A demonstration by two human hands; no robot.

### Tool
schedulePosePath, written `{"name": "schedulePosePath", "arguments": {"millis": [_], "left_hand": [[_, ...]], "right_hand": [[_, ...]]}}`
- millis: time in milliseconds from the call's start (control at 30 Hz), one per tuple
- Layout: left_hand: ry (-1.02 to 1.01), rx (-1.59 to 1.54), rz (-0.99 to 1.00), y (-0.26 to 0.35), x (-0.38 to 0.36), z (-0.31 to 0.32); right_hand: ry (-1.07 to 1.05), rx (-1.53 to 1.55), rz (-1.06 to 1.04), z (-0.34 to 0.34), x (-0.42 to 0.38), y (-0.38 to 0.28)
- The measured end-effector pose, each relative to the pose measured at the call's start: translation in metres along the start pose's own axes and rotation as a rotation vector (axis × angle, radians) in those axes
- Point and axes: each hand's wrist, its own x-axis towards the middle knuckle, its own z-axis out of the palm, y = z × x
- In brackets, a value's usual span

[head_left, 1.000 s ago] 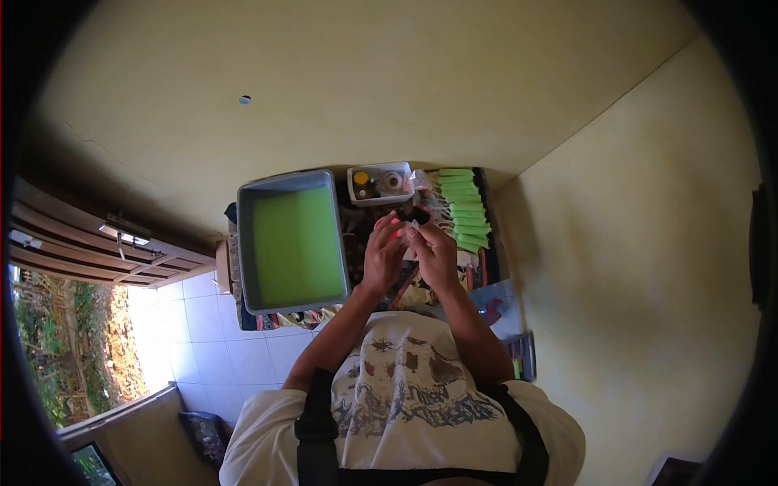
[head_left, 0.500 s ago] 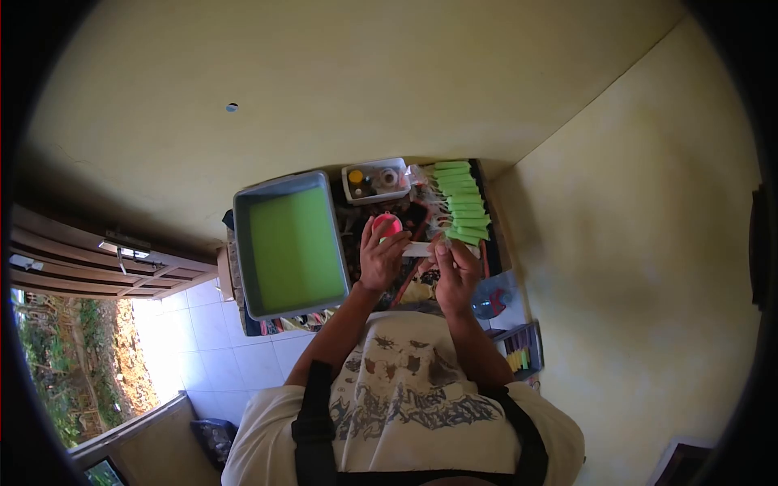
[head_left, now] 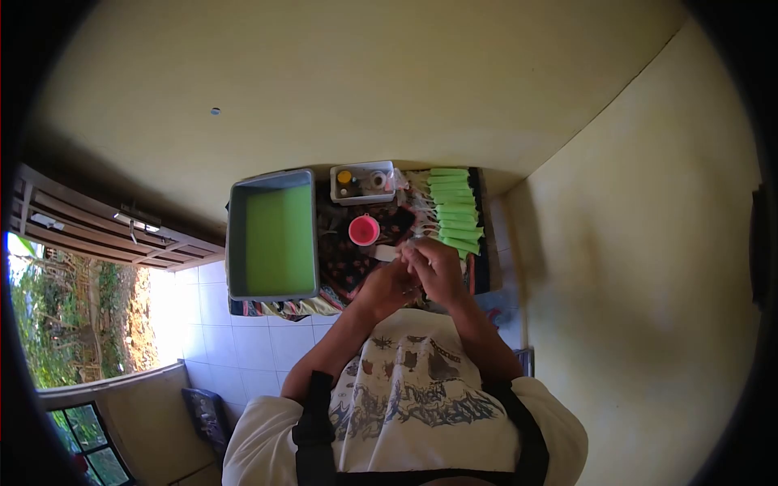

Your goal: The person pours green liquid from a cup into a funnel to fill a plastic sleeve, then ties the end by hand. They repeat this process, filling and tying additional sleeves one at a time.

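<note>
Fine fingertip work is judged in hand. The left hand (head_left: 387, 290) and right hand (head_left: 438, 269) meet in front of the cloth-covered desk (head_left: 336, 269); each grip is bent inward, contents obscured, hold cannot be told. A flat whitish strip (head_left: 385, 253) lies nearest, partly hidden. Beyond sits a round pink cup (head_left: 364, 231); soft green wrapped bundles (head_left: 456, 209) lie to the right. Further movement calls for clearance from the cup.

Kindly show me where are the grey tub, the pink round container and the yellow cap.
Grey tub (head_left: 237, 235): head view, left inner wall.
Pink round container (head_left: 364, 230): head view, middle of its inside.
Yellow cap (head_left: 344, 176): head view, middle of its top.
</note>
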Motion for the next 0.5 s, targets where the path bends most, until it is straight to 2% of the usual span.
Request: {"name": "schedulePosePath", "arguments": {"millis": [100, 133, 233, 267, 367, 500], "left_hand": [[-0.145, -0.252, -0.024, -0.017, 0.035, 0.016], [-0.091, -0.305, 0.001, -0.021, 0.031, 0.032], [-0.139, -0.342, 0.022, -0.028, 0.039, 0.028], [0.067, -0.290, 0.061, -0.035, 0.039, 0.033], [-0.018, -0.307, 0.019, -0.046, 0.051, 0.007], [0.182, -0.274, 0.108, -0.037, 0.034, 0.036]], "right_hand": [[0.012, -0.149, -0.316, -0.024, -0.018, -0.004], [0.036, -0.182, -0.249, -0.038, -0.039, -0.004], [0.019, -0.086, -0.108, -0.063, -0.061, -0.008], [0.035, -0.045, -0.065, -0.065, -0.067, -0.005], [0.031, 0.036, -0.044, -0.071, -0.079, 0.004], [0.024, 0.045, -0.149, -0.070, -0.076, 0.012]]}}
